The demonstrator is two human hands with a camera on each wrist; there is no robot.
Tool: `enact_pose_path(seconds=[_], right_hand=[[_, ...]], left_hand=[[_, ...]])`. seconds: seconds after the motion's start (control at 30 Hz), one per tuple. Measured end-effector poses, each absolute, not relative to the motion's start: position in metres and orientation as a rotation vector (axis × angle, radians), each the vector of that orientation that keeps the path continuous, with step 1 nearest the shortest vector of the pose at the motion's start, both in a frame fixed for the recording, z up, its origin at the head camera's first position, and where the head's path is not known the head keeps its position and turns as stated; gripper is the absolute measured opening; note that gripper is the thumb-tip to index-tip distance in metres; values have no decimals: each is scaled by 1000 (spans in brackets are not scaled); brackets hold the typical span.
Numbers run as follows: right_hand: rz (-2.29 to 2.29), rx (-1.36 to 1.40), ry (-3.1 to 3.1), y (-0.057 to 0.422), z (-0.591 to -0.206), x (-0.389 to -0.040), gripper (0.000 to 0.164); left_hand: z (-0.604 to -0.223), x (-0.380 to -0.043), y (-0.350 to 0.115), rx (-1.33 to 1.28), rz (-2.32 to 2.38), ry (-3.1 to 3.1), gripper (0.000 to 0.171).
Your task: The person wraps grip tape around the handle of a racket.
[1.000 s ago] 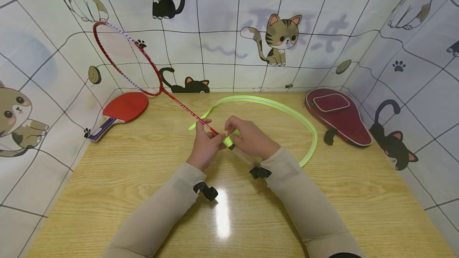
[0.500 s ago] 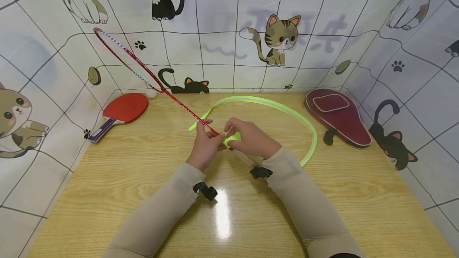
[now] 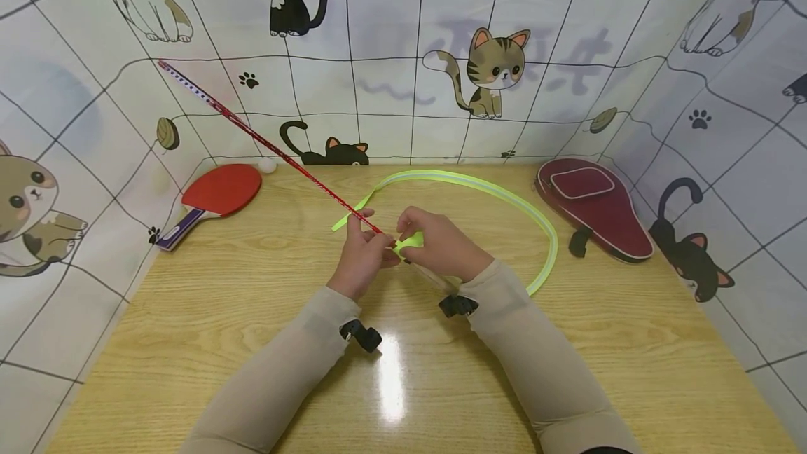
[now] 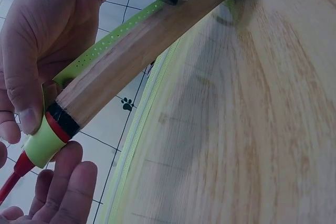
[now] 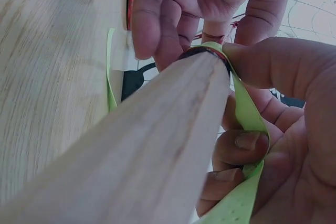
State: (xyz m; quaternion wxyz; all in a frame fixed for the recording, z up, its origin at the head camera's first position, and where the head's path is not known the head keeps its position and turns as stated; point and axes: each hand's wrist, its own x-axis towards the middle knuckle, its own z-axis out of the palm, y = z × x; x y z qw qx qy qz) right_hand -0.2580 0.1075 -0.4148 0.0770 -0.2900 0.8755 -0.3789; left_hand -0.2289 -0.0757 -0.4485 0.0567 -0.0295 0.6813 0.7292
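Observation:
A red badminton racket (image 3: 277, 150) slants up to the left, its head seen edge-on. My left hand (image 3: 361, 261) holds its shaft just ahead of the handle. The bare wooden handle (image 4: 142, 51) has a black band at its top end. Yellow-green perforated grip tape (image 4: 47, 144) wraps round the cone there. With thumb and fingers my right hand (image 3: 446, 245) pinches this tape; in the right wrist view the thumb presses at the wrap and the tape (image 5: 248, 103) runs down over the curled fingers. The long tape tail (image 3: 498, 189) loops across the table.
A red table tennis bat (image 3: 223, 188) lies at the back left, with a white ball (image 3: 267, 165) beside it. At the back right is a dark red bat case (image 3: 592, 202). Patterned walls enclose the wooden table (image 3: 252, 300) at the back and sides.
The racket has turned about its shaft, so its head went from an open oval to edge-on. Both hands stay nearly in place; the white ball has come into view behind the head.

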Motion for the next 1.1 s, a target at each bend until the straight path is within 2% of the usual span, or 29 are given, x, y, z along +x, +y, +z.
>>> enact_pose_path(seconds=[0.2, 0.43, 0.9, 1.1], right_hand=[[-1145, -857, 2632, 108, -416, -257, 31], [-1158, -879, 2623, 108, -416, -257, 31], [-1115, -869, 2622, 110, -414, -259, 35], [-1135, -889, 2594, 111, -411, -258, 30]], left_hand=[[-447, -226, -75, -95, 2168, 2099, 65], [-449, -227, -75, -61, 2158, 2133, 78], [-448, -230, -78, -61, 2130, 2112, 76], [-444, -229, -79, -58, 2143, 2065, 78]])
